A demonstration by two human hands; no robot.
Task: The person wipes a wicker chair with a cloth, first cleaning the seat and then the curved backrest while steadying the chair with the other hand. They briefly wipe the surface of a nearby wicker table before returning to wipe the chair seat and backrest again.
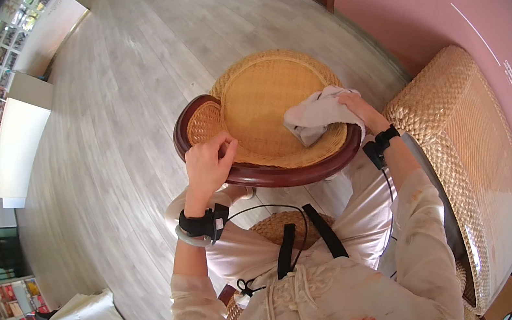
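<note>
In front of me stands a low woven rattan chair with a round seat (271,103) and a curved, dark red wooden top rail (278,178). My right hand (359,107) holds a pale cloth (314,109) at the right side of the chair. The cloth is bunched over the seat and drapes over the end of the rail. At the near left of the rail is my left hand (209,159), its fingers curled; whether it grips the rail or only rests there is hidden.
A large woven table (487,158) with a glossy top stands close on my right, by a pink wall (450,35). Grey plank flooring (130,108) stretches left. Black cables run from both wrist straps. A white lit stand (16,151) is at far left.
</note>
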